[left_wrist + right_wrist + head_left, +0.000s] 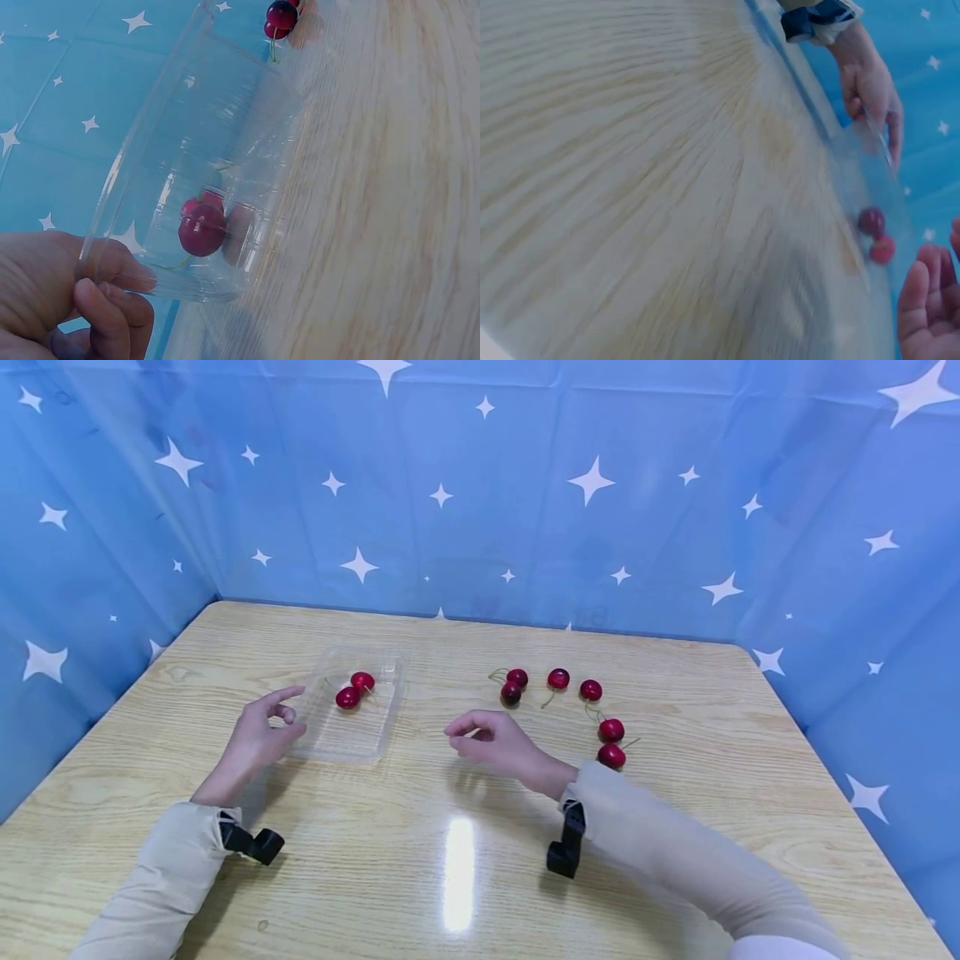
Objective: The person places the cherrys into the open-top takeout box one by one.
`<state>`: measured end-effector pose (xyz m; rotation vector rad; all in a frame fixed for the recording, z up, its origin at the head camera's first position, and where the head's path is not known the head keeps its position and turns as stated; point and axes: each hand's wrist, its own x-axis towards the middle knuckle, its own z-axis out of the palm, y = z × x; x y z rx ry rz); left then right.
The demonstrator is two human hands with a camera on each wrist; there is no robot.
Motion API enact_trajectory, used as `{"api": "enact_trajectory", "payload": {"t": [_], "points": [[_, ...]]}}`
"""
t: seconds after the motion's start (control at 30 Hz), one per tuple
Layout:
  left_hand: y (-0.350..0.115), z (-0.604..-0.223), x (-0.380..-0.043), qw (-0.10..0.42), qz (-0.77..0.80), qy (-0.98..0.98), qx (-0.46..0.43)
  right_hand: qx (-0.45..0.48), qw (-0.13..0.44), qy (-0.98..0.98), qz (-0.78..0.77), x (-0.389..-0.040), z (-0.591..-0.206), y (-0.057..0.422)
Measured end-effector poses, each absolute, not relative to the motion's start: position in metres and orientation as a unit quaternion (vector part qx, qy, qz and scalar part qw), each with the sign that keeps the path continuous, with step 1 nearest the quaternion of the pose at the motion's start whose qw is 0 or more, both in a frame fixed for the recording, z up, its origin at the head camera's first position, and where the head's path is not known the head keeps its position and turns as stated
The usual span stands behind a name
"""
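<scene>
Broadly, a blue curtain [480, 527] with white stars rises beyond the left grip [257, 733] and the right grip [504, 746]. Beneath both spreads a wood-grain surface [360, 860]. Pale sleeves [660, 843] run back from each grip toward the person. Just right of the left grip, and left of the right grip, sits a clear plastic container [337, 732]; the left grip is clamped on its rim, with digits on either side of the wall. The right grip hovers above the surface, fingers loosely curved, thumb and fingertips slightly apart. Behind each grip, a black wrist device [566, 853] is strapped on. Two red cherries [348, 697] lie inside the container, right of the left grip. Six loose cherries [558, 679] form a rough arc beyond and to the right of the right grip, some touching. Their thin green stems [550, 698] are the smallest details.
</scene>
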<state>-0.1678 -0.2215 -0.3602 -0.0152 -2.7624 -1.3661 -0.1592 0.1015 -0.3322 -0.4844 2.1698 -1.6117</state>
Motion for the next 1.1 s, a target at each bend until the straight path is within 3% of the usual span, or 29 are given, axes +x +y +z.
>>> {"api": "enact_trajectory", "payload": {"t": [0.13,1.1], "points": [[-0.220,-0.360,-0.168,0.022,-0.448,-0.894,-0.005,-0.174,0.176,0.781,-0.573,-0.165,-0.344,0.129],[-0.220,-0.360,-0.168,0.018,-0.462,-0.887,-0.018,-0.001,0.076,0.844,-0.531,-0.163,-0.329,0.275]]}}
